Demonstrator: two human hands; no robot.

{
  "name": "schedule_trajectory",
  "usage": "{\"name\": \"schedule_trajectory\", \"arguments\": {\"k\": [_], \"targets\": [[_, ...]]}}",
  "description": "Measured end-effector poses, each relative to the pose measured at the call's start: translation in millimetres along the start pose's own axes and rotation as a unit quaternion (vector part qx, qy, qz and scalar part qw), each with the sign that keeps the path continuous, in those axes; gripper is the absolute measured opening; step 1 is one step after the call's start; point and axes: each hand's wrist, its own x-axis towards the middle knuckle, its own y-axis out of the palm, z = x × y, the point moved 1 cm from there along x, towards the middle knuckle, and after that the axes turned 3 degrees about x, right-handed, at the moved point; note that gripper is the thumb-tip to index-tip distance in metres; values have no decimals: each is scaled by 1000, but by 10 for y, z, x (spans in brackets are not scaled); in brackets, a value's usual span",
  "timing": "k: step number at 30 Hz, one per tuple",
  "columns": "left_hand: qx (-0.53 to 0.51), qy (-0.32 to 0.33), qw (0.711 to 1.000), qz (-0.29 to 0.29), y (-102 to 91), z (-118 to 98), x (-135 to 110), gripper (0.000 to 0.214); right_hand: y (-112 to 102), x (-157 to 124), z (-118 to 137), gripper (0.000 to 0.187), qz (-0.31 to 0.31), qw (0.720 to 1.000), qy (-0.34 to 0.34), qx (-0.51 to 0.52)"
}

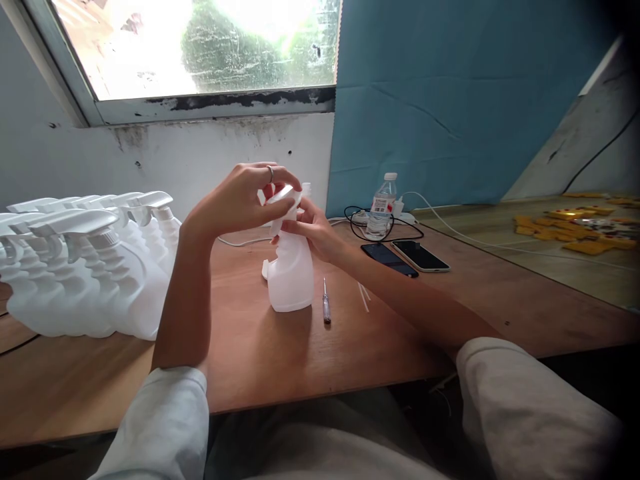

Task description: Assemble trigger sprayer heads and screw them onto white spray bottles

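A translucent white spray bottle (293,281) stands upright on the table in front of me. My left hand (250,197), with a ring on one finger, is closed around the white spray head (286,201) at the top of the bottle. From the other side, my right hand (320,232) grips the spray head and bottle neck, its thumb across the front. Both hands partly cover the head, so I cannot tell how it sits on the neck. A small screwdriver (327,307) lies just right of the bottle. Behind the bottle's left side shows a small white part (265,269).
Several spray bottles (135,287) with heads stand in rows at the left. Two phones (421,256), thin white tubes (363,297), a water bottle (383,207) and tangled cables (357,223) are on the right. Yellow pieces (575,227) lie beyond the table.
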Motion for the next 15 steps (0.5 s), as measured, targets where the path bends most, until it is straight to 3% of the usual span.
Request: {"name": "schedule_trajectory", "arguments": {"k": [6, 15], "targets": [[-23, -20, 1000, 3, -13, 159, 9, 29, 30, -37, 7, 29, 15, 996, 29, 79], [-58, -4, 998, -15, 37, 166, 38, 25, 50, -26, -58, 43, -14, 998, 3, 62]]}}
